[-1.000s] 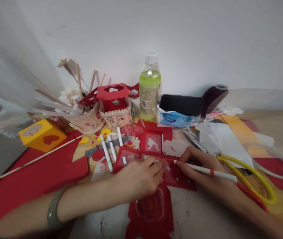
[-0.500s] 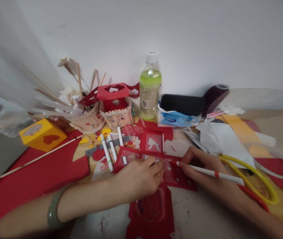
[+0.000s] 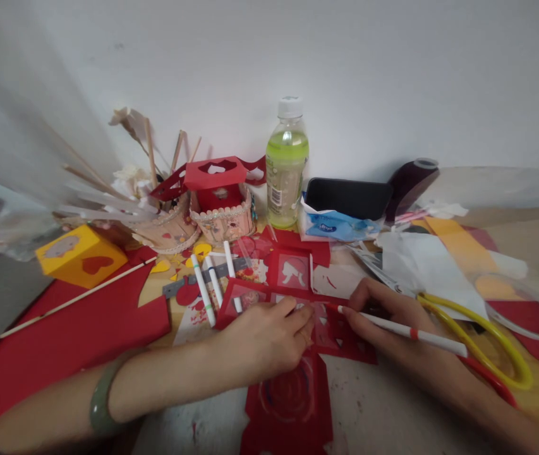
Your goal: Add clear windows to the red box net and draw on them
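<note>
A cross-shaped red paper cutout (image 3: 319,373) lies on the table, its panels backed with clear film and cut with small shapes. My left hand (image 3: 273,328) presses on its middle with bent fingers, holding the paper down; the thumb is hidden. In a pinch grip, my right hand (image 3: 383,316) has a white marker (image 3: 402,327) with a red band. Its red tip is at the right-hand panel, close to my left fingers; whether it touches is unclear. On the lower panel there is a round swirl drawing (image 3: 288,392). Several capped white markers (image 3: 203,291) lie left of the cutout.
Yellow-handled scissors (image 3: 491,335) lie beside my right forearm. At the back stand a green drink bottle (image 3: 288,170), a tissue pack (image 3: 330,226) with a phone (image 3: 349,197) and decorated baskets (image 3: 224,221). A yellow box (image 3: 82,256) and red paper (image 3: 84,328) lie left.
The marker and my right hand have shifted very slightly to the right. My left hand stays in place on the red paper cutout.
</note>
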`<action>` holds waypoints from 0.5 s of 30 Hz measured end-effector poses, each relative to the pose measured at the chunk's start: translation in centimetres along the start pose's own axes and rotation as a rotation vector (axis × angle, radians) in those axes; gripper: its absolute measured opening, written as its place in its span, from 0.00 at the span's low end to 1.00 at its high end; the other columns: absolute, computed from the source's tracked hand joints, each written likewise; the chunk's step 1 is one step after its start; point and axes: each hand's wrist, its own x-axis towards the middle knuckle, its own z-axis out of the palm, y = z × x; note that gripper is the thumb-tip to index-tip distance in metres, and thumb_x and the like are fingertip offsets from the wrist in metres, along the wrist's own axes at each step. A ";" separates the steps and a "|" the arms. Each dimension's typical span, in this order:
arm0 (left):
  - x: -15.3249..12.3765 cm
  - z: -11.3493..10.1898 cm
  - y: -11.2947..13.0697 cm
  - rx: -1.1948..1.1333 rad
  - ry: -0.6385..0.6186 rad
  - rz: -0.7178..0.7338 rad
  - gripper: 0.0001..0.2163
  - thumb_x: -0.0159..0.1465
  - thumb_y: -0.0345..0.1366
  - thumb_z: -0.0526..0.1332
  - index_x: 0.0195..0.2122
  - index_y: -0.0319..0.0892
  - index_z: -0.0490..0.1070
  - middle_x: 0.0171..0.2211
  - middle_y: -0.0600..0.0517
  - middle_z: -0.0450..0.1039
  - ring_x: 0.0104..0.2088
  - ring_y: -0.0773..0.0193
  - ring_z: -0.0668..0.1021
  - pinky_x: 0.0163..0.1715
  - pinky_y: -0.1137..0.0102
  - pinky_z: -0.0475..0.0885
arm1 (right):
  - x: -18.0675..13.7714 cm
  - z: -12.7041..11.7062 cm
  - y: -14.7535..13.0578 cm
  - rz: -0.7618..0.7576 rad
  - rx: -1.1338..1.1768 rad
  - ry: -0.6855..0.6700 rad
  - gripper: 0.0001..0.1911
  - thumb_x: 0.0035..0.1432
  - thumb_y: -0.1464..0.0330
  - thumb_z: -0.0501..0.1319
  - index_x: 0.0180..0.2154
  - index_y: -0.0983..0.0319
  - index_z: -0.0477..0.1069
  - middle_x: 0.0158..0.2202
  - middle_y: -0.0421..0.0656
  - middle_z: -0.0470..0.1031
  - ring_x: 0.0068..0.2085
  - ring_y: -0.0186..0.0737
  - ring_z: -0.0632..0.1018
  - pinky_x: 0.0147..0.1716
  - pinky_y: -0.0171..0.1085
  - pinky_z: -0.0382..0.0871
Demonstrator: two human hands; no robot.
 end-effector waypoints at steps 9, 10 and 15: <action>0.0 -0.3 -0.1 -0.007 0.018 0.006 0.10 0.61 0.30 0.62 0.43 0.34 0.72 0.45 0.48 0.75 0.35 0.59 0.74 0.18 0.69 0.68 | 0.0 0.2 0.1 0.005 0.032 -0.024 0.07 0.56 0.68 0.55 0.25 0.58 0.63 0.22 0.35 0.67 0.25 0.33 0.67 0.22 0.32 0.58; 0.0 -0.3 0.0 -0.007 0.018 0.004 0.09 0.61 0.31 0.62 0.43 0.34 0.72 0.45 0.48 0.75 0.35 0.59 0.74 0.18 0.69 0.68 | 0.1 0.2 0.1 0.008 0.031 -0.028 0.07 0.55 0.68 0.56 0.25 0.58 0.63 0.22 0.36 0.67 0.25 0.33 0.67 0.22 0.32 0.59; 0.0 -0.1 0.0 0.000 0.005 -0.004 0.10 0.62 0.31 0.61 0.44 0.34 0.72 0.46 0.48 0.74 0.36 0.59 0.74 0.19 0.69 0.68 | 0.2 0.3 -0.1 0.002 0.008 -0.016 0.07 0.56 0.68 0.55 0.25 0.58 0.63 0.22 0.35 0.67 0.23 0.33 0.66 0.20 0.32 0.57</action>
